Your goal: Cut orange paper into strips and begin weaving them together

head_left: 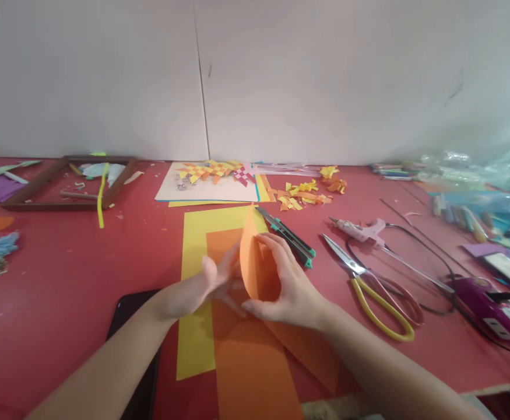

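Observation:
A sheet of orange paper [252, 265] is bent into a curved, open-sided roll that rises to a point at its far end. My right hand [292, 289] grips its right side, thumb low and fingers at the upper edge. My left hand [208, 289] is at the roll's left, thumb raised and fingers stretched toward and partly behind it; whether they touch is unclear. Beneath both hands lie a flat orange sheet [255, 373] and a yellow sheet [193, 344]. Just beyond my right hand rest utility knives [292, 236] with black and green handles.
Right of my hands are scissors [368, 286], a pink glue gun [362, 229] with its cord, and a magenta power strip [491, 306]. Paper scraps [305, 195] and stacked sheets [211, 189] lie near the wall. A brown frame [53, 206] is far left; a dark flat object [134, 309] lies under my left forearm.

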The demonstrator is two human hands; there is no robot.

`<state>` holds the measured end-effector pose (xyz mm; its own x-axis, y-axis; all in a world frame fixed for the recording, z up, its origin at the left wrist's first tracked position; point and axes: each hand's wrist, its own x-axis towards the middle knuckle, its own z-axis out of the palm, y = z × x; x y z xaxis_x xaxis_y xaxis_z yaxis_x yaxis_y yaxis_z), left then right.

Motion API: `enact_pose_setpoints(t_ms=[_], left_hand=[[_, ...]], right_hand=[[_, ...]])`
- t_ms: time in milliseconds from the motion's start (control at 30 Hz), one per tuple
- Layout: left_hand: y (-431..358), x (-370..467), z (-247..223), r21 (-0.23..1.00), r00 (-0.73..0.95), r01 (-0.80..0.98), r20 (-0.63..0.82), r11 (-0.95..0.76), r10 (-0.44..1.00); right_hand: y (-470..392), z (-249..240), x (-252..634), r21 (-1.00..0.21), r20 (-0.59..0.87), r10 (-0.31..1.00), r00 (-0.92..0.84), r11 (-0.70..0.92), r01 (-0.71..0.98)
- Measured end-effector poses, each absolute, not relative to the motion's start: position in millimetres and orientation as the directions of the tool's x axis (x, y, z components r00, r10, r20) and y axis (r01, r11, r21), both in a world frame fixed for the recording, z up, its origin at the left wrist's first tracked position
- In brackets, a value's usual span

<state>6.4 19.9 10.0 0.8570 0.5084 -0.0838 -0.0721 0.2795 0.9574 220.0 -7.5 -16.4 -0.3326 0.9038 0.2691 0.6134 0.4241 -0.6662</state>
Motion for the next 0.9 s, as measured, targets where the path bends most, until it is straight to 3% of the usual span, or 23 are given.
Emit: enact_pose_setpoints(t_ms=[100, 267, 467, 600, 667, 767, 900], left_hand=[[27, 8, 3, 0.909, 0.776, -0.188, -0.095, 0.372, 0.623], [42, 4, 6, 0.753, 0.578, -0.391, -0.247, 0.53, 0.778], [46, 0, 12, 0.645, 0.55, -0.464, -0.327, 0.607, 0.769], [51, -5, 9, 0.541, 0.615, -0.523, -0.296, 0.659, 0.731], [53, -7, 7, 0.51, 0.708, -0.467, -0.273, 0.722, 0.651], [48, -7, 5, 0.558, 0.818, -0.263, -0.304, 0.787, 0.489], [35, -5, 4, 0.681, 0.854, -0.053, -0.348, 0.73, 0.387]], right_hand=[[-8, -13, 223, -0.624, 0.279, 0.887, -0.368, 0.459, 0.633], [-10, -8, 226, -0.527, 0.335, 0.809, -0.482, 0.586, 0.616], [-8, -4, 224, -0.374, 0.484, 0.699, -0.526, 0.709, 0.598], [-7, 2, 225, -0.362, 0.573, 0.617, -0.54, 0.781, 0.508], [-10, 7, 225, -0.374, 0.599, 0.526, -0.603, 0.85, 0.37], [-17, 14, 222, -0.365, 0.632, 0.363, -0.685, 0.919, 0.15], [-26, 19, 218, -0.298, 0.592, 0.247, -0.767, 0.951, 0.077]])
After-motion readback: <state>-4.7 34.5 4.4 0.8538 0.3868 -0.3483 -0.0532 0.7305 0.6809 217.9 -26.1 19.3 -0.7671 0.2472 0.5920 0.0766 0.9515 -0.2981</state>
